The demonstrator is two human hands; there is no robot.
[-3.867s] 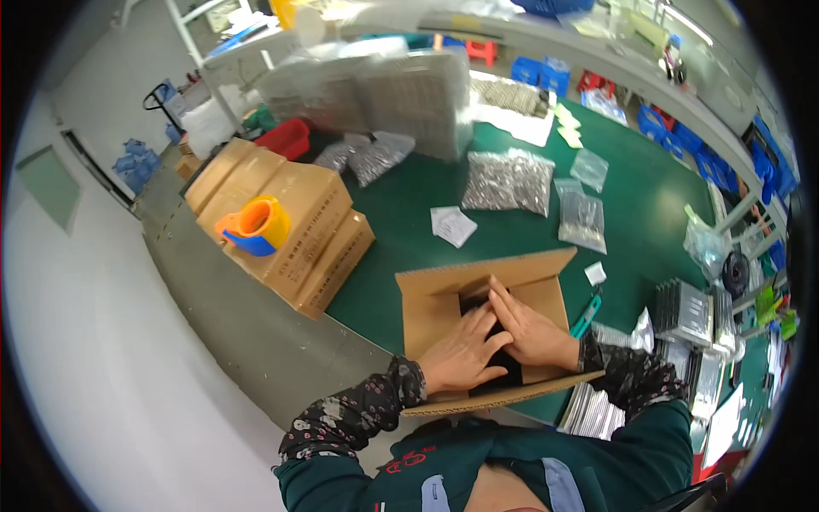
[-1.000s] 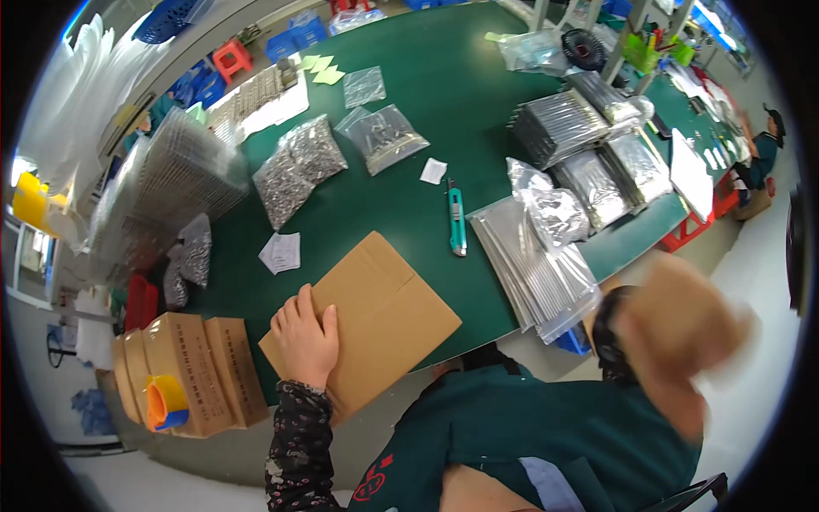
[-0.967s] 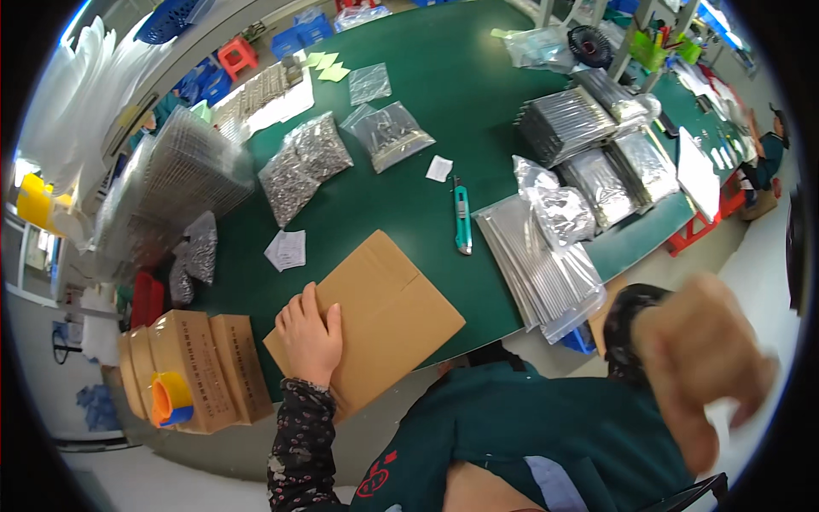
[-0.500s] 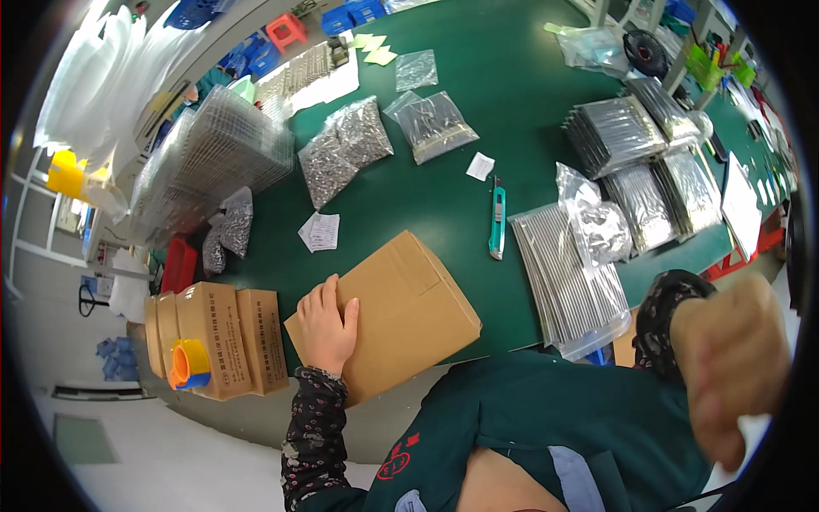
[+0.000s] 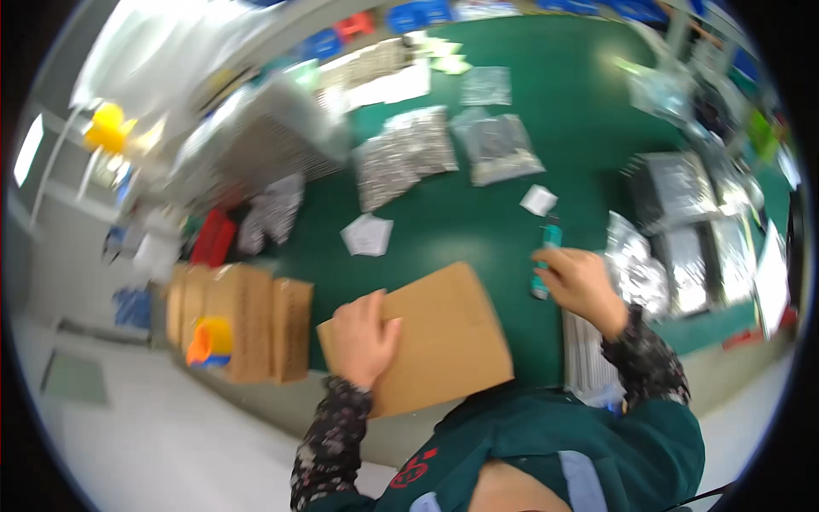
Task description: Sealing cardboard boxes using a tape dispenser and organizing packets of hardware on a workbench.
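A brown cardboard box (image 5: 439, 337) lies slantwise at the table's front edge. My left hand (image 5: 365, 339) rests flat on the box's left part, fingers together and thumb apart. To the right of the box, a teal utility knife (image 5: 547, 271) lies on the green tabletop. Over its middle are the fingers of my right hand (image 5: 580, 282), curled about the handle; blur softens the fingertips. Just beyond the knife is a small white paper slip (image 5: 538, 200).
Brown boxes (image 5: 249, 320) stand at left with a tape roll (image 5: 210, 341) against them. Bags of small metal parts (image 5: 405, 154), a clear bag (image 5: 503, 154) and a paper slip (image 5: 368, 235) lie farther back. At right are bagged rods (image 5: 589, 354) and stacked packs (image 5: 678, 188).
My right hand has come in from the far right, down to the knife, and closed on it. My left hand stays on the box. The whole view has shifted and blurred.
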